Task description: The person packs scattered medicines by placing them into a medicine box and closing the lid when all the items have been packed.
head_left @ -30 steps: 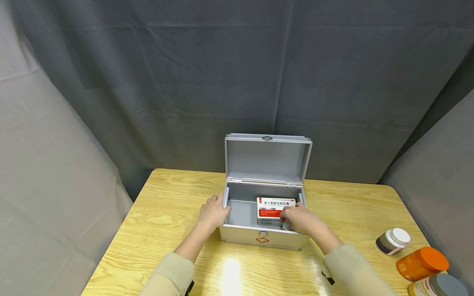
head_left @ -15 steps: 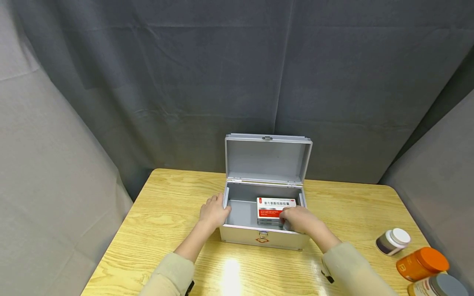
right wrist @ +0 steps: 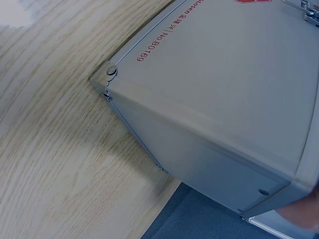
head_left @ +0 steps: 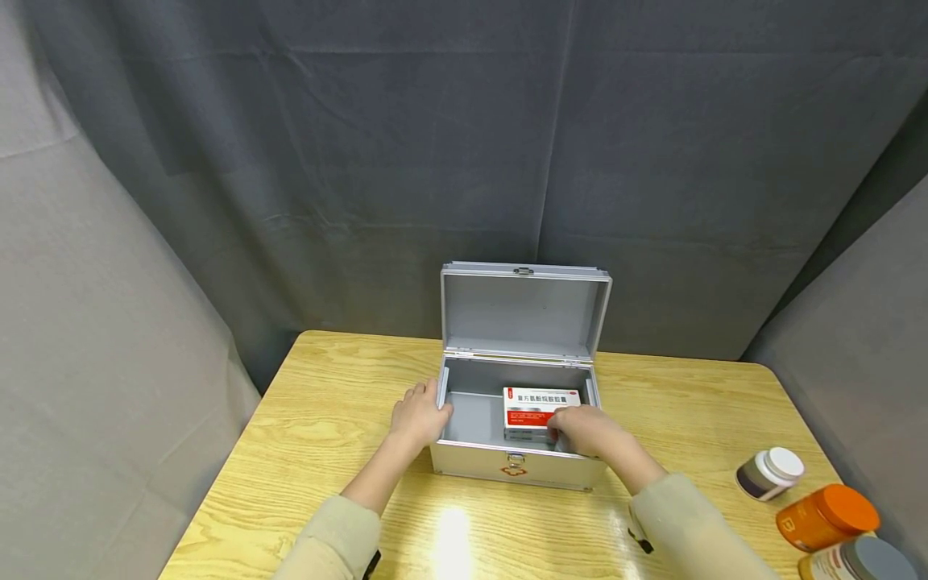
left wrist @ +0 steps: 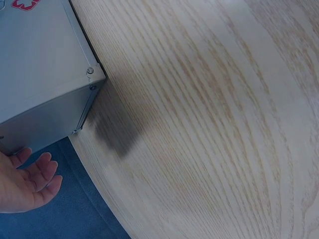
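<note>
A silver first-aid case (head_left: 471, 461) stands with its lid raised, in the head view. My left hand (head_left: 420, 415) grips its left rim, thumb over the edge and fingers outside. In the left wrist view, the fingers (left wrist: 44, 172) bend loosely beside the case wall. Inside the case lies a white and red medicine box (head_left: 532, 407), on top of another grey-edged box. My right hand (head_left: 586, 427) reaches into the front right corner and holds a small whitish object (head_left: 561, 443), mostly hidden by the fingers. The right wrist view shows mainly the case's outer walls.
On the right of the wooden table (head_left: 348, 362) stand a white-capped bottle (head_left: 770, 473), an orange jar (head_left: 826, 515) and a grey-lidded jar (head_left: 859, 560). A dark curtain (head_left: 362, 177) hangs behind the table, with grey cloth at both sides.
Both hands stay at the case. The right fingers shift very slightly in the front right corner, and less of the whitish object shows.
</note>
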The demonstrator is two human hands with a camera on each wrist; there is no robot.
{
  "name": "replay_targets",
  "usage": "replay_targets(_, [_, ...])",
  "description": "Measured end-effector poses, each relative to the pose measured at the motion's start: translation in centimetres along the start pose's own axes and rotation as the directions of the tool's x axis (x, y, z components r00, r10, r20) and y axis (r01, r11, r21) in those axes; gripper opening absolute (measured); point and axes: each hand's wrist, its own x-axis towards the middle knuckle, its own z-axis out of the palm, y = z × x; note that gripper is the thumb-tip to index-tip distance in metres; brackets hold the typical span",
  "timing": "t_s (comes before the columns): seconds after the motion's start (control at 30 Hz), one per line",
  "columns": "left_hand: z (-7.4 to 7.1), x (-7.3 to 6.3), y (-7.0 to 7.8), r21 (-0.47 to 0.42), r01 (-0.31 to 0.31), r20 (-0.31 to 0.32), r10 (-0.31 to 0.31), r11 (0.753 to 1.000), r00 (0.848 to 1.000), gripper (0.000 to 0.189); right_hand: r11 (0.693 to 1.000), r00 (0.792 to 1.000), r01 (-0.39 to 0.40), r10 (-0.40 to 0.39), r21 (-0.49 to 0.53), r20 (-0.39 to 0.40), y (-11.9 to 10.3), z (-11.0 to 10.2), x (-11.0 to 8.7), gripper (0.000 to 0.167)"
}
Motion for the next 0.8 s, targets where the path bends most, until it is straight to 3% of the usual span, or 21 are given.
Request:
replay_targets(0.6, [-0.2, -0.1, 0.1, -0.006, 0.003, 0.011, -0.003, 1.0, 1.0, 0.059, 0.999, 0.999, -0.026, 0.024, 0.035, 0.046, -0.2, -0.8, 0.0, 0.013])
replay_targets(0.7, [-0.2, -0.1, 0.1, -0.005, 0.005, 0.015, -0.005, 1.0, 1.0, 0.059, 0.999, 1.0, -0.012, 0.012, 0.036, 0.022, -0.1, -1.2, -0.1, 0.014])
replay_targets(0.8, [-0.2, -0.1, 0.1, -0.004, 0.008, 0.016, -0.008, 1.0, 1.0, 0.058, 1.0, 0.997, 0.024, -0.024, 0.002, -0.069, -0.1, -1.4, -0.1, 0.023])
